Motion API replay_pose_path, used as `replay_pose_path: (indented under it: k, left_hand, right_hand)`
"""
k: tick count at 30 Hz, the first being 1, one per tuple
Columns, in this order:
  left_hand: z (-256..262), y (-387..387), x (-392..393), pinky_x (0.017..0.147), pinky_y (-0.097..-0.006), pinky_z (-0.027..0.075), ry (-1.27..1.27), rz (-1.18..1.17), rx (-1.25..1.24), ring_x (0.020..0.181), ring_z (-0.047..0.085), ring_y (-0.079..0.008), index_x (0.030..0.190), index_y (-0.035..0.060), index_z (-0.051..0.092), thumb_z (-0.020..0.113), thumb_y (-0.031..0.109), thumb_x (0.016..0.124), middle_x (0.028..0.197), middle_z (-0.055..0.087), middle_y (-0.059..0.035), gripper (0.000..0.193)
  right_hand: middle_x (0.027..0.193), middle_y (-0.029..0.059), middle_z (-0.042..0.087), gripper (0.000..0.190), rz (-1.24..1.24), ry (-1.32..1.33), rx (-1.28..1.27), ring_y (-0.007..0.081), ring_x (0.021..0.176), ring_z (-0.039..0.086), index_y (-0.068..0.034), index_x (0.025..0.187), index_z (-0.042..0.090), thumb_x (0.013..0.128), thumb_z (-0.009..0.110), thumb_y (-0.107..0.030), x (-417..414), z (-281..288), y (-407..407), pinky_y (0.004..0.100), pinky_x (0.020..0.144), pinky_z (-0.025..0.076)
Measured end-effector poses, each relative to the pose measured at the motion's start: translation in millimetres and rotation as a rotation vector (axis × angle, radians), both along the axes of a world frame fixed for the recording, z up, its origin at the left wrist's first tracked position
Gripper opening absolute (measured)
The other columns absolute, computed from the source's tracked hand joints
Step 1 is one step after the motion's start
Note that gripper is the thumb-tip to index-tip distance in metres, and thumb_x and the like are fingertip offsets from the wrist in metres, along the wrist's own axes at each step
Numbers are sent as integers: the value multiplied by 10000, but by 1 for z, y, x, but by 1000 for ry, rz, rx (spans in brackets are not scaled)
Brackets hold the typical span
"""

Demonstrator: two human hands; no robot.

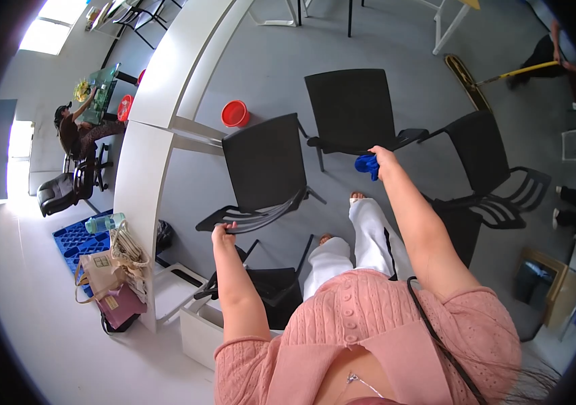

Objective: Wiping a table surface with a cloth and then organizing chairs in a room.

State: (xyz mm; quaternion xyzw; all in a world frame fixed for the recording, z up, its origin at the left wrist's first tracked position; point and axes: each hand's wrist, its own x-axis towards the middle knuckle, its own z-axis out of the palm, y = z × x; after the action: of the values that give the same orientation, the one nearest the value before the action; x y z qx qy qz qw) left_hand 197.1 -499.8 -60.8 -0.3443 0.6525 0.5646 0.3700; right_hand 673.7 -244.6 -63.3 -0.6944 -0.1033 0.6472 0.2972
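My left hand (225, 234) grips the slatted backrest (262, 215) of a black chair, whose flat seat (265, 162) lies beyond it. In my right hand (384, 161) is a bunched blue cloth (367, 165). The fingers of that hand are at the near edge of a second black chair (349, 106); whether they also grip this chair I cannot tell. To the right stands a third black chair (480, 152) with a slatted back. Another black chair (273, 293) is partly hidden behind my left arm.
A red bucket (235, 113) stands on the grey floor behind the chairs. A white partition (139, 202) runs along the left, with bags (116, 283) beyond it. One person (73, 129) sits at a glass table (100, 96); another holds a yellow-handled mop (518, 72) at far right.
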Motion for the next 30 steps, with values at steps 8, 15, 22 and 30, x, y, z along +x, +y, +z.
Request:
replay_pose_path:
  k: [8,15,22,30]
  left_hand:
    - [-9,-89,-81,586,-365,563,77,-190,-97,532,490,-192,811,37,434,400,17,869,671,461,-70,70]
    - [-14,-139,-130,505,-305,465,89,-168,-252,499,458,-180,932,93,519,383,8,866,675,476,-49,174]
    - [-27,-126,-136,603,-329,406,266,-314,-571,671,423,-217,980,59,451,456,8,760,851,456,-89,227]
    - [0,-84,-87,988,-444,302,820,-641,-1176,1221,257,-351,1365,115,171,602,204,696,1362,210,-171,801]
  right_hand:
    - [762,88,615,153,-140,176,-66,209,639,608,-62,810,599,770,577,-208,-64,10,-117,360,581,494]
    - [845,152,621,204,-123,285,-217,293,760,639,-25,940,553,838,524,-199,-80,0,-252,453,694,533]
    - [773,80,637,237,259,320,-366,174,665,624,-35,872,617,848,565,-265,-96,65,-325,295,617,509]
    - [880,75,640,273,616,197,231,129,753,613,-3,1032,612,847,581,-201,15,106,-300,259,684,489]
